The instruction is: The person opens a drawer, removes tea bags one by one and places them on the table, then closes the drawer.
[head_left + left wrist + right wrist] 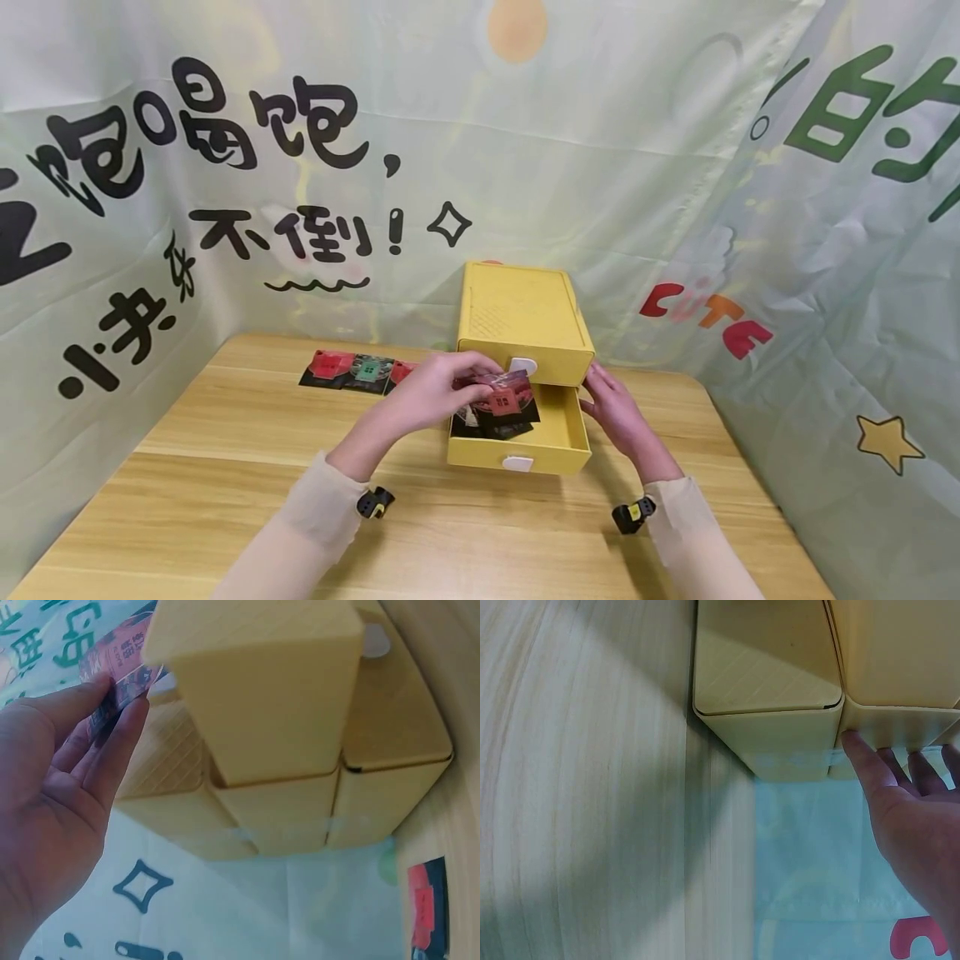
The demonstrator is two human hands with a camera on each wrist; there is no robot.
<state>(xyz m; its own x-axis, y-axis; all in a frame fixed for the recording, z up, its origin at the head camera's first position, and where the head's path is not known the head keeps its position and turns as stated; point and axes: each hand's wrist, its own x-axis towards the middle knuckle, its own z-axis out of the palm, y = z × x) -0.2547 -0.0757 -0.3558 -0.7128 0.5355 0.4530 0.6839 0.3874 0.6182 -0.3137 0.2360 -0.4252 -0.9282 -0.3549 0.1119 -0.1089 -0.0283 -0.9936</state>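
Packet [513, 405] in pinch of left fingers [127, 731] above drawer [561, 421], room rightward inside, right fingers [866, 766] straight at cabinet [528, 308] edge.

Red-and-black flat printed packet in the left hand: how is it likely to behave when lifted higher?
The packet is probably light: the left hand holds it up in just a pinch. It may be fairly stiff, as it extends beyond the grip with no obvious sag. Its glossy glints suggest slick film, so it could slip.

We see a wood-grain desk [225, 492] against pale green fabric hangings [600, 150] printed with black Chinese characters [225, 217].
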